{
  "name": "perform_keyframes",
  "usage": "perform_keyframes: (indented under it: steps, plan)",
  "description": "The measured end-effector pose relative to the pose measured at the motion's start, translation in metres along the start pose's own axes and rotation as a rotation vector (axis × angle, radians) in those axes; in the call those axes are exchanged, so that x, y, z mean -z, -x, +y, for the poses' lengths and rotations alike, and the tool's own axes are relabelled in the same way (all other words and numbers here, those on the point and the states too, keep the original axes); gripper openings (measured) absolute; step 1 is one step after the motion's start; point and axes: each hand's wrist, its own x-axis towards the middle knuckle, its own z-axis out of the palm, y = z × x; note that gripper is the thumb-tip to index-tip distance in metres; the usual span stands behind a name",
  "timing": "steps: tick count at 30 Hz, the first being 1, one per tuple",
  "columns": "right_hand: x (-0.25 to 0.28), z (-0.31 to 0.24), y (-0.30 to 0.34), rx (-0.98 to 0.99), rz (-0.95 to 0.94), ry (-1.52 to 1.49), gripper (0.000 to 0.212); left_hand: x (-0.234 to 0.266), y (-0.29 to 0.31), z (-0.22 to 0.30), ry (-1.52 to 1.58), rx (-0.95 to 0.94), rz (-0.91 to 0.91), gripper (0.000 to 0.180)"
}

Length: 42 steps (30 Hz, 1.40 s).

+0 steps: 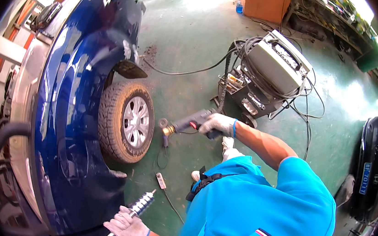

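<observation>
My gloved right hand (pixel 218 124) is closed around the grip of a black welding gun (pixel 192 120) with a red trigger. A brass fitting and a round ring sit at its front end, which points toward the car's wheel (pixel 126 121) without touching it. Low on the left, my gloved left hand (pixel 127 226) is wrapped around a slide hammer (pixel 142 204), a metal rod with a ribbed chrome piece and a thin pointed tip. That tip slants up and to the right. Beside both hands stands the blue car (pixel 67 119), whose body panel has dents and scuffs.
A grey welding machine (pixel 280 58) with coiled black cables rests on a cart (pixel 251 99). One cable (pixel 184 73) runs across the green floor toward the car. A power strip (pixel 160 181) lies near my feet. A dark car (pixel 372 167) stands at right, a cluttered workbench (pixel 333 20) behind.
</observation>
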Motion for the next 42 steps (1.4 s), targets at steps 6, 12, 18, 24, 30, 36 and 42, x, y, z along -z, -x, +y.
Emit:
perform_keyframes:
  steps: [6, 12, 18, 24, 30, 36, 42]
  plan:
    - [0.085, -0.109, -0.024, 0.232, 0.040, -0.226, 0.025, -0.055, 0.012, -0.049, 0.105, 0.096, -0.091, 0.061]
    - [0.181, -0.222, 0.070, 0.789, 0.157, -0.279, 0.036, -0.109, 0.017, -0.072, -0.003, 0.109, 0.232, 0.058]
    - [0.290, -0.271, 0.232, 1.220, -0.021, -0.380, 0.066, -0.108, -0.018, -0.087, -0.117, 0.040, 0.155, 0.052]
    - [0.402, -0.143, 0.358, 1.525, -0.030, -0.495, 0.075, -0.106, -0.038, -0.113, -0.034, 0.109, 0.071, 0.049]
    - [0.430, 0.074, 0.300, 1.455, 0.379, -1.154, 0.076, -0.113, -0.056, -0.138, 0.046, 0.340, 0.048, 0.060]
    - [0.445, 0.213, 0.197, 1.284, 0.675, -1.498, 0.050, -0.179, -0.067, -0.157, 0.068, 0.370, 0.111, 0.058]
    - [0.448, 0.246, 0.150, 0.668, 1.131, -1.554, 0.035, -0.182, -0.065, -0.148, 0.189, 0.439, 0.029, 0.063]
